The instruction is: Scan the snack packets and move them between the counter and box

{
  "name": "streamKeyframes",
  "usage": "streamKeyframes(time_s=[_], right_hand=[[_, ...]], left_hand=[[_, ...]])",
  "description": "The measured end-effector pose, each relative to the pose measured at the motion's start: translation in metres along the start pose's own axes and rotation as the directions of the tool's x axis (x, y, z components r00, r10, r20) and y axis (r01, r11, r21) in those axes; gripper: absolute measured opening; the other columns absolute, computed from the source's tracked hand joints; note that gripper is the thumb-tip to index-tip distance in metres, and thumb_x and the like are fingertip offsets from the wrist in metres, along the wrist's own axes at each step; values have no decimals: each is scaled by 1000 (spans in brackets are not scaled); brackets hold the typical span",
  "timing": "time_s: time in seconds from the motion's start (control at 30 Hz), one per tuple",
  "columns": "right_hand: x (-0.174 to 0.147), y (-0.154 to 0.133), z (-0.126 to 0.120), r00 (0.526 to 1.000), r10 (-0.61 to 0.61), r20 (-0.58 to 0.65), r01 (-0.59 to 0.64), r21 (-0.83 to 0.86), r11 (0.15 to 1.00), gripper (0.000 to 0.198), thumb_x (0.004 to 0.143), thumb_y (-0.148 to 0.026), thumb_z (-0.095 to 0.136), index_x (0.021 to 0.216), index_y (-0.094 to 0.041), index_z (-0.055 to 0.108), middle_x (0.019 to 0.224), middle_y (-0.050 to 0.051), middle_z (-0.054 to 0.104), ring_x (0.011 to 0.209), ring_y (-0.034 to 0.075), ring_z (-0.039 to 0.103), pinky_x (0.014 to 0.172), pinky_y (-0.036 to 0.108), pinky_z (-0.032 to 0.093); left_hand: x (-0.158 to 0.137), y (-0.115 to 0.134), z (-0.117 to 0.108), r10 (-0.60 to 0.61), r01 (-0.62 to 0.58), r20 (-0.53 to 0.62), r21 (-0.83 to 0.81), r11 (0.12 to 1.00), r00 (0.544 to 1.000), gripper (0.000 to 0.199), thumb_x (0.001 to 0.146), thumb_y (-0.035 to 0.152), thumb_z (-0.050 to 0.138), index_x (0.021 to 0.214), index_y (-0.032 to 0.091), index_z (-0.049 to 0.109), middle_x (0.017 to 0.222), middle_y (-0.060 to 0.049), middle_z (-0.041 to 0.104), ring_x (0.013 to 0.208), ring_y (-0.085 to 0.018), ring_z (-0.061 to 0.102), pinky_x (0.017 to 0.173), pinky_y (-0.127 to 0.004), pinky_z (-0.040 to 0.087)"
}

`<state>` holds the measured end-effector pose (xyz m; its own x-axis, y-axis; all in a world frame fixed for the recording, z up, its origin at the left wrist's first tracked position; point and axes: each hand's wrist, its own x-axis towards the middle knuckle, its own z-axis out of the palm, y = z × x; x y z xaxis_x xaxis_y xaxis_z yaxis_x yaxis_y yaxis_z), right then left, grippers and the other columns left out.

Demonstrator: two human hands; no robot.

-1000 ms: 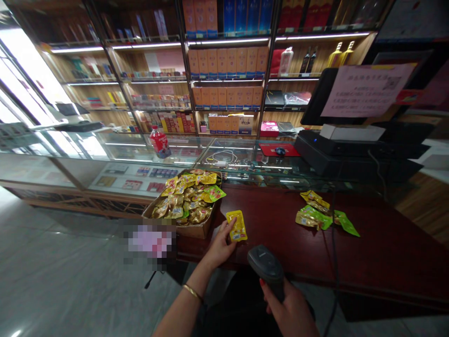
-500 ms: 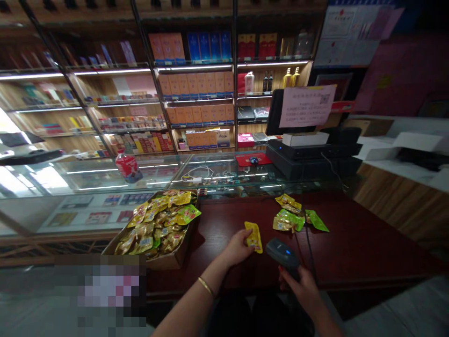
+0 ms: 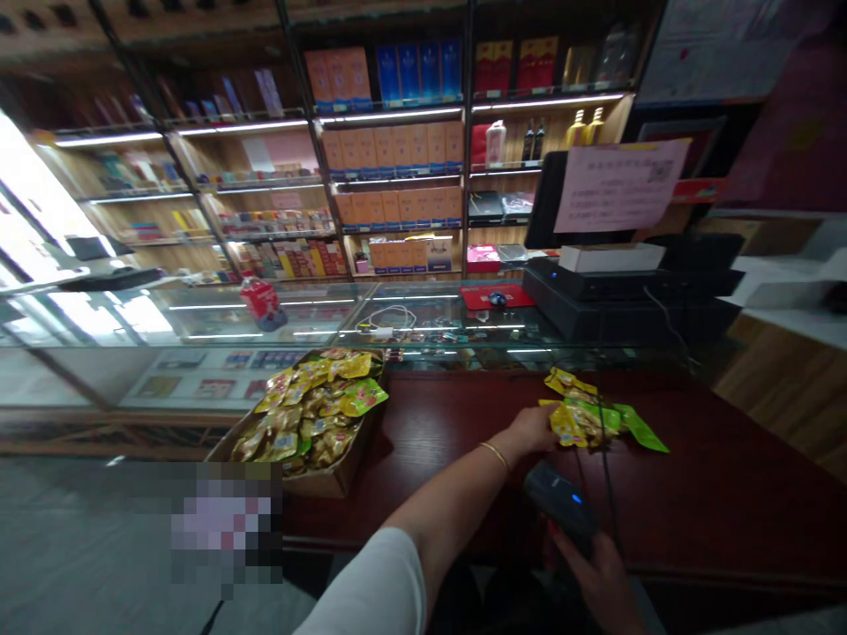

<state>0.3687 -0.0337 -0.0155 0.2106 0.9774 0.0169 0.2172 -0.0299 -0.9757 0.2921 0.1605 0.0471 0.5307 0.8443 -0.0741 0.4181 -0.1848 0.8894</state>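
Note:
My left hand (image 3: 535,429) reaches across to the right, its fingers closed on the edge of a yellow snack packet (image 3: 567,425). That packet lies at the small pile of yellow and green snack packets (image 3: 643,429) on the dark red table. In my right hand (image 3: 595,564) is a black barcode scanner (image 3: 562,501) with a blue light on top, held below and in front of the pile. To the left stands an open cardboard box (image 3: 331,483) filled with gold, yellow and green packets (image 3: 311,410).
Behind the table runs a glass display counter (image 3: 318,313) with a red-labelled bottle (image 3: 260,302), a white cable (image 3: 390,319) and a mouse (image 3: 498,300) on a red mat. A monitor (image 3: 546,201) with a paper sheet stands right. The scanner's cord (image 3: 605,459) crosses the table.
My left hand has moved right with the yellow packet, from the table's middle to the small pile. My right hand still holds the scanner. The view has shifted slightly.

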Motion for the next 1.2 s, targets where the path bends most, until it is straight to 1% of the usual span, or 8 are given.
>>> streamKeyframes(time_s=[0.17,0.3,0.43,0.53,0.63,0.8,0.97,1.2], right_hand=[[6,7,-5,1000,20,-18,-20,11,1000,67,56,-89,71,65,-23,77,66,12,76,65,31,74,65,40,64],[7,4,0,998,51,42,-55,116,992,67,58,-85,75,76,-20,80,68,11,76,59,28,71,58,37,62],[4,-4,7,997,69,33,-73,166,983,67,58,-81,79,76,-16,79,64,10,75,52,24,67,50,33,58],[1,-8,10,999,39,-21,-35,174,984,62,63,-77,80,73,-15,78,68,10,76,53,22,66,50,31,56],[0,-10,10,999,34,-25,-30,154,988,60,65,-74,80,76,-15,79,65,9,74,53,21,66,52,30,56],[3,-6,4,995,79,53,-85,130,988,65,64,-75,79,86,-13,81,62,7,72,53,22,67,53,32,58],[4,-11,7,997,74,-4,-73,85,994,70,61,-79,76,84,-13,78,61,6,71,52,22,67,53,32,57],[-39,-42,32,996,86,24,-83,-109,991,58,70,-78,66,72,-20,69,61,5,72,52,21,67,54,30,54]], left_hand=[[-64,7,-68,49,60,-202,501,863,978,72,79,38,82,145,21,58,124,-18,73,114,-37,69,100,-45,53],[-157,-8,-156,114,223,-505,559,799,856,37,94,25,60,130,22,68,120,-12,72,110,-29,68,101,-38,50],[-213,-34,-224,48,521,-704,567,638,708,68,84,32,74,146,15,53,140,-20,61,130,-39,56,108,-51,43],[-222,-50,-241,-27,544,-669,579,607,743,75,77,28,81,146,18,54,149,-20,57,138,-43,49,110,-59,40],[-223,-57,-240,1,479,-665,538,693,746,37,86,14,66,121,21,72,139,-15,67,133,-36,57,112,-55,41],[-243,-59,-212,73,4,-828,91,996,556,27,96,34,59,112,20,75,120,-11,75,116,-28,67,105,-46,52],[-262,-78,-152,-262,-292,-685,-581,760,680,47,76,46,81,108,14,69,102,-8,73,93,-23,71,81,-38,64],[-258,-122,-103,-234,-141,-651,-469,872,722,67,84,44,73,143,21,52,79,2,67,60,-13,61,57,-24,56]])
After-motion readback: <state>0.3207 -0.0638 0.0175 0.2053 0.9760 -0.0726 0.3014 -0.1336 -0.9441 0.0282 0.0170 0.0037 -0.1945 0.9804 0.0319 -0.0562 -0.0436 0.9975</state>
